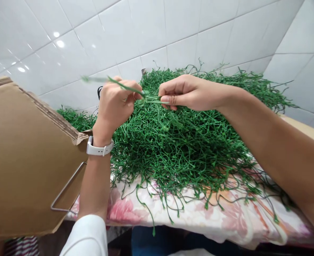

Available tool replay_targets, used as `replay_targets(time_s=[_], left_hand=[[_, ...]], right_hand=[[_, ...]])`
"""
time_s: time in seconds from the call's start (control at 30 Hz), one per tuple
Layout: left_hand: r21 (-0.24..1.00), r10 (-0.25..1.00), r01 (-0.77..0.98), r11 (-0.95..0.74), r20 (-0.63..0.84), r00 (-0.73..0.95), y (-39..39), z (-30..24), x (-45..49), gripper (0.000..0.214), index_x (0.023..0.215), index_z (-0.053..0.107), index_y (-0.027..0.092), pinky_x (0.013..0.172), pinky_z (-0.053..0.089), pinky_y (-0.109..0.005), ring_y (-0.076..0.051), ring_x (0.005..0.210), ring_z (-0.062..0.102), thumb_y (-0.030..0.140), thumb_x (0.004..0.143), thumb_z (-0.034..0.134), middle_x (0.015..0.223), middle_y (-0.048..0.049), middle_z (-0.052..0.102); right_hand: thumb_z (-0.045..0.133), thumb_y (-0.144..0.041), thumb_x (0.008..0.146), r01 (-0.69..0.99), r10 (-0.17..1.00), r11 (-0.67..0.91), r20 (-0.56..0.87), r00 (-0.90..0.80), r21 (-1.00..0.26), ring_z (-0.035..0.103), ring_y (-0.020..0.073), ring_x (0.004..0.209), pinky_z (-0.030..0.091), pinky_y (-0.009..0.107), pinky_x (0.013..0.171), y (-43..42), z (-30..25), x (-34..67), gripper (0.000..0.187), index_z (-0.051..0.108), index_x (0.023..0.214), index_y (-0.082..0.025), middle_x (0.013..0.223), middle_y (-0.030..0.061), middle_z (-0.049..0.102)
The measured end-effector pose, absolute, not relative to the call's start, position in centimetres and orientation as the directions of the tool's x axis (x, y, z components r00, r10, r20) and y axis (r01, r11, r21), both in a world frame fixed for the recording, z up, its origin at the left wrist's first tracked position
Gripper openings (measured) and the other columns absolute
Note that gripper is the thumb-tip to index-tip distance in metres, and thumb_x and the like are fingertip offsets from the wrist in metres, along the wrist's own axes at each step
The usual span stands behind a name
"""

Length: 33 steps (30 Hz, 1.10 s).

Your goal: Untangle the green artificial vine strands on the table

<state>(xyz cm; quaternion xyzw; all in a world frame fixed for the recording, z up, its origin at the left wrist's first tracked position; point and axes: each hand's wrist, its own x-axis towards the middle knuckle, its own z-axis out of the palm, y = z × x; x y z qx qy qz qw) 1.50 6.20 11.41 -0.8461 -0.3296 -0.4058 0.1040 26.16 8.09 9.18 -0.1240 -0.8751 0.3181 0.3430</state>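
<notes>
Above a large tangled pile of thin green stems (183,142), both hands are raised and close together. My left hand (117,99), with a white watch band at the wrist, is closed in a pinch on a green stem whose far end sticks out to the left, blurred. My right hand (191,92) is closed too, thumb against fingers, gripping a few thin stems (153,100) that stretch across the gap towards my left fingertips. Small knobs or buds show on many stems in the pile. Exactly how the held stems meet at my left fingers is unclear.
A floral cloth (125,209) covers the table under the pile. On the left stands a big brown cardboard box (31,160), with a bent metal wire (66,186) beside it. White wall tiles (183,28) rise behind. Some stems hang over the front edge.
</notes>
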Motion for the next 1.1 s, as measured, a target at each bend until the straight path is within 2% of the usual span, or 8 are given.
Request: replay_targets(time_s=[0.17, 0.27, 0.33, 0.43, 0.57, 0.73, 0.87, 1.1], left_hand=[[-0.024, 0.411, 0.672, -0.74, 0.775, 0.48, 7.0, 11.1, 2.2, 0.018, 0.072, 0.063, 0.025, 0.084, 0.036, -0.043, -0.02, 0.077, 0.053, 0.014, 0.087, 0.067, 0.072, -0.0024, 0.058], [-0.017, 0.401, 0.765, -0.644, 0.844, 0.356, 8.0, 11.3, 0.2, 0.023, 0.07, 0.057, 0.025, 0.077, 0.036, -0.042, -0.019, 0.076, 0.052, 0.013, 0.086, 0.068, 0.073, -0.0022, 0.059], [0.09, 0.351, 0.85, -0.518, 0.929, 0.115, 8.8, 11.7, -2.7, 0.03, 0.067, 0.051, 0.023, 0.07, 0.035, -0.039, -0.014, 0.07, 0.049, 0.015, 0.086, 0.073, 0.068, 0.0006, 0.057], [0.409, 0.548, 0.796, -0.446, 0.828, -0.118, 10.5, 11.9, -7.1, 0.027, 0.074, 0.058, 0.021, 0.06, 0.04, -0.034, -0.008, 0.059, 0.05, 0.035, 0.09, 0.075, 0.065, 0.0039, 0.056], [0.441, 0.613, 0.696, -0.567, 0.79, -0.002, 12.5, 10.8, -8.3, 0.028, 0.095, 0.076, 0.022, 0.062, 0.047, -0.033, -0.012, 0.065, 0.058, 0.05, 0.089, 0.071, 0.076, -0.0024, 0.068], [0.285, 0.604, 0.64, -0.714, 0.713, 0.356, 11.9, 9.0, -2.7, 0.054, 0.118, 0.077, 0.023, 0.094, 0.053, -0.037, -0.024, 0.119, 0.064, 0.068, 0.094, 0.058, 0.13, -0.0157, 0.069], [0.516, 0.652, 0.4, -0.757, 0.568, 0.502, 9.1, 8.5, 2.0, 0.062, 0.115, 0.075, 0.023, 0.088, 0.055, -0.034, -0.02, 0.104, 0.071, 0.074, 0.097, 0.044, 0.106, -0.0096, 0.076], [0.702, 0.684, 0.173, -0.691, 0.556, 0.473, 6.9, 8.1, 4.4, 0.032, 0.092, 0.07, 0.024, 0.081, 0.058, -0.029, -0.015, 0.091, 0.073, 0.055, 0.093, 0.07, 0.092, -0.0028, 0.073]], right_hand=[[0.075, -0.028, 0.094, 0.067, 0.409, 0.805, 0.471, -0.781, -0.589, 0.038, 0.0052, 0.057, 0.031, 0.021, 0.052, 7.5, 10.1, 26.6, 0.031, 0.06, 0.069, -0.016, 0.062, -0.0052, 0.046], [0.072, -0.011, 0.092, 0.183, 0.397, 0.808, 0.289, -0.871, -0.559, 0.039, 0.0051, 0.055, 0.032, 0.022, 0.052, 6.3, 10.7, 27.3, 0.028, 0.063, 0.066, -0.016, 0.06, -0.0057, 0.049], [0.07, -0.004, 0.09, 0.247, 0.406, 0.801, 0.192, -0.894, -0.546, 0.042, 0.0052, 0.055, 0.032, 0.022, 0.051, 5.6, 11.0, 28.0, 0.026, 0.066, 0.067, -0.015, 0.061, -0.0053, 0.054], [0.073, -0.007, 0.089, 0.253, 0.507, 0.784, 0.349, -0.788, -0.568, 0.041, 0.0043, 0.053, 0.029, 0.022, 0.048, 5.4, 11.5, 29.0, 0.022, 0.067, 0.07, -0.016, 0.061, -0.0051, 0.056], [0.064, -0.021, 0.1, 0.168, 0.548, 0.772, 0.508, -0.665, -0.613, 0.045, 0.0048, 0.054, 0.03, 0.021, 0.048, 6.8, 11.5, 29.3, 0.028, 0.067, 0.072, -0.018, 0.06, -0.0042, 0.057], [0.074, -0.038, 0.094, 0.147, 0.61, 0.711, 0.498, -0.616, -0.688, 0.05, 0.0093, 0.058, 0.036, 0.025, 0.051, 8.0, 10.2, 28.4, 0.028, 0.069, 0.074, -0.02, 0.06, -0.0019, 0.058], [0.074, -0.045, 0.093, 0.167, 0.634, 0.691, 0.479, -0.607, -0.703, 0.051, 0.0107, 0.059, 0.034, 0.027, 0.051, 8.0, 9.6, 27.8, 0.032, 0.069, 0.075, -0.02, 0.065, -0.0004, 0.06], [0.073, -0.04, 0.094, 0.115, 0.662, 0.663, 0.508, -0.551, -0.74, 0.049, 0.0112, 0.059, 0.036, 0.028, 0.054, 8.3, 9.7, 27.4, 0.029, 0.066, 0.075, -0.02, 0.065, -0.0002, 0.059]])
